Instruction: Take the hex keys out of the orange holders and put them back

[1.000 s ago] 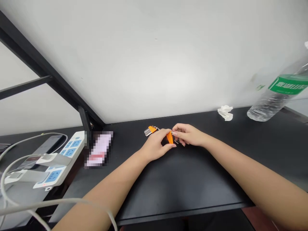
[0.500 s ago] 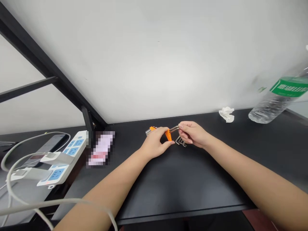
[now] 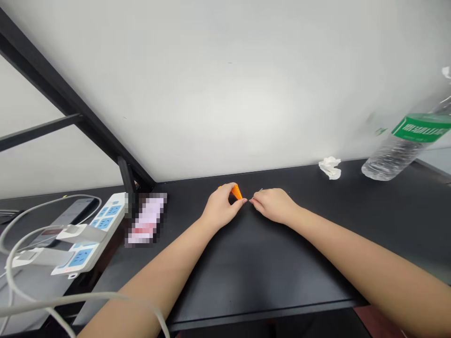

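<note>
In the head view, the left hand [image 3: 222, 206] is holding an orange holder [image 3: 237, 191] over the middle of the black tabletop [image 3: 264, 267], its fingers clamping on the piece with the thumb on the near side. The right hand [image 3: 276, 205] is resting just to the right, its fingers bending with the tips close together; a thin grey sliver [image 3: 260, 190] is showing at their far side, but whether the fingers are gripping it cannot be told. The two hands' fingertips are facing each other across a small gap. Farther right, near the pale wall [image 3: 229, 108], a crumpled white tissue [image 3: 330, 168] is lying beside a clear bottle [image 3: 389, 155] with a green label. To the left, a blurred-out pinkish item [image 3: 147, 216] is lying by a black frame [image 3: 59, 91]. Farther left, a white power strip [image 3: 112, 210] is carrying chargers [image 3: 52, 259], a phone [image 3: 65, 223] is lying beyond them, and a pale cable [image 3: 88, 296] is looping across the near left corner.
</note>
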The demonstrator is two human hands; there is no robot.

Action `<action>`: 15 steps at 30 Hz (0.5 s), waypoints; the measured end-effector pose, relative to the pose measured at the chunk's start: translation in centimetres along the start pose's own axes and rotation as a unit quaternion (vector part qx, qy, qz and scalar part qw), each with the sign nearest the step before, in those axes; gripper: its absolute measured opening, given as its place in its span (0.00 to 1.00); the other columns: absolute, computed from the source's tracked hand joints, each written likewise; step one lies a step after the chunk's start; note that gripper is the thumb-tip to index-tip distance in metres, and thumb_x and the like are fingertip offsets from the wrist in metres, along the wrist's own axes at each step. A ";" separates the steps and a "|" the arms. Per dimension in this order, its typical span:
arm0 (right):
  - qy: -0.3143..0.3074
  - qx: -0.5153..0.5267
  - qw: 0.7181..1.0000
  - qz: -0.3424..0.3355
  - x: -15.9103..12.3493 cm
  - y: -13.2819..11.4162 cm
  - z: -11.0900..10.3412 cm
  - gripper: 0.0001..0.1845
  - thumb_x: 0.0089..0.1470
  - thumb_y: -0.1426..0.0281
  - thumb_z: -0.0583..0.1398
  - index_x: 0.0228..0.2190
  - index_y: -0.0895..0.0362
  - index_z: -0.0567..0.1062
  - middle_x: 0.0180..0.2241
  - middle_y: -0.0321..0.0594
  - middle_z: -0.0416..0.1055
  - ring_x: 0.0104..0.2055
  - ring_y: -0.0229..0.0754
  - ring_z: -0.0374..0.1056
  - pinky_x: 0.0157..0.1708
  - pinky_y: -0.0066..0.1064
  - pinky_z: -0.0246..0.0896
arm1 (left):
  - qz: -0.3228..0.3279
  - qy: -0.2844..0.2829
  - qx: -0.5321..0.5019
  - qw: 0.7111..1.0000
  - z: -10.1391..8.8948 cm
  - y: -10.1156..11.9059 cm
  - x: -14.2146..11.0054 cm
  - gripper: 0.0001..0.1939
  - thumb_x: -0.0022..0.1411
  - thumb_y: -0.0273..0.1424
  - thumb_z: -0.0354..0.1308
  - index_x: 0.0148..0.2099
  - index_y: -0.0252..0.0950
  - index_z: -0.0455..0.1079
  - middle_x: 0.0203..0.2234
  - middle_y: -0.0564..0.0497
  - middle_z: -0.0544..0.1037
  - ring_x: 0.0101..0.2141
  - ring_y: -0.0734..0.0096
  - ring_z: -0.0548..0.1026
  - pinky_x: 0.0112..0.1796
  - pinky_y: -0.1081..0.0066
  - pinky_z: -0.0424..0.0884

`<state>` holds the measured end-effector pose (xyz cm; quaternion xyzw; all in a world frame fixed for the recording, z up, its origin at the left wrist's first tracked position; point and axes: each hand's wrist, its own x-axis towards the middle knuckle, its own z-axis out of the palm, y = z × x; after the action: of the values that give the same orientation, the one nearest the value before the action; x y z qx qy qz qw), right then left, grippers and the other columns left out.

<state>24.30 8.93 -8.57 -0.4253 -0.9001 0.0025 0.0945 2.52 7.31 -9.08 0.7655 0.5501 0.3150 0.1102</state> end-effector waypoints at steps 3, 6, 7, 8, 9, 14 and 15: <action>-0.014 0.001 1.000 -0.024 -0.1 -0.5 -0.3 0.24 0.70 0.57 0.50 0.31 0.55 0.77 0.31 0.42 0.77 0.30 0.42 0.71 0.26 0.32 0.48 | -0.004 -0.002 -0.006 1.000 0.0 0.0 0.0 0.19 0.61 0.41 0.64 0.53 0.42 0.70 0.42 0.50 0.80 0.41 0.61 0.77 0.45 0.61 0.74; 0.014 0.028 0.999 -0.027 -0.3 0.0 -0.8 0.27 0.71 0.57 0.49 0.29 0.55 0.78 0.30 0.41 0.77 0.31 0.42 0.71 0.28 0.32 0.52 | -0.006 0.003 -0.009 1.000 0.0 0.1 0.0 0.20 0.61 0.40 0.64 0.53 0.42 0.70 0.43 0.50 0.80 0.42 0.61 0.78 0.45 0.61 0.74; 0.035 0.037 0.999 -0.017 -0.4 0.4 -0.9 0.26 0.71 0.58 0.49 0.30 0.55 0.78 0.31 0.41 0.77 0.32 0.42 0.71 0.30 0.32 0.54 | -0.006 0.004 -0.009 1.000 0.0 0.2 0.0 0.20 0.61 0.40 0.64 0.53 0.42 0.70 0.43 0.50 0.80 0.42 0.61 0.78 0.46 0.61 0.74; 0.057 0.047 0.997 -0.006 -0.4 0.9 -0.9 0.23 0.70 0.60 0.50 0.31 0.55 0.79 0.32 0.42 0.77 0.33 0.42 0.71 0.31 0.32 0.57 | -0.008 0.005 -0.009 1.000 0.0 0.2 0.0 0.20 0.61 0.41 0.64 0.53 0.42 0.70 0.43 0.50 0.80 0.43 0.61 0.78 0.46 0.61 0.74; 0.078 0.060 0.995 0.001 -0.5 1.5 -0.8 0.20 0.70 0.63 0.51 0.33 0.56 0.80 0.33 0.42 0.77 0.34 0.42 0.71 0.34 0.32 0.60 | -0.009 0.003 -0.009 1.000 -0.1 0.3 0.0 0.20 0.61 0.41 0.64 0.53 0.42 0.70 0.44 0.50 0.80 0.43 0.61 0.78 0.46 0.61 0.74; 0.089 0.127 0.985 -0.083 -0.1 4.3 0.4 0.18 0.64 0.73 0.54 0.49 0.52 0.80 0.53 0.45 0.75 0.53 0.48 0.70 0.52 0.40 0.66 | -0.012 -0.003 -0.021 1.000 0.0 0.4 -0.1 0.21 0.60 0.41 0.65 0.54 0.42 0.71 0.43 0.50 0.80 0.41 0.62 0.78 0.45 0.62 0.75; 0.075 0.134 0.983 -0.097 0.1 4.5 0.6 0.19 0.65 0.73 0.54 0.51 0.51 0.80 0.56 0.44 0.74 0.56 0.49 0.68 0.55 0.43 0.65 | -0.012 -0.003 -0.024 1.000 0.0 0.4 -0.1 0.22 0.60 0.41 0.65 0.54 0.42 0.71 0.43 0.50 0.80 0.40 0.62 0.79 0.45 0.62 0.75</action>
<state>27.62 11.90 -9.56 -0.3187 -0.9189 0.0820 0.2177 2.80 7.11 -8.97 0.7569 0.5512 0.3242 0.1345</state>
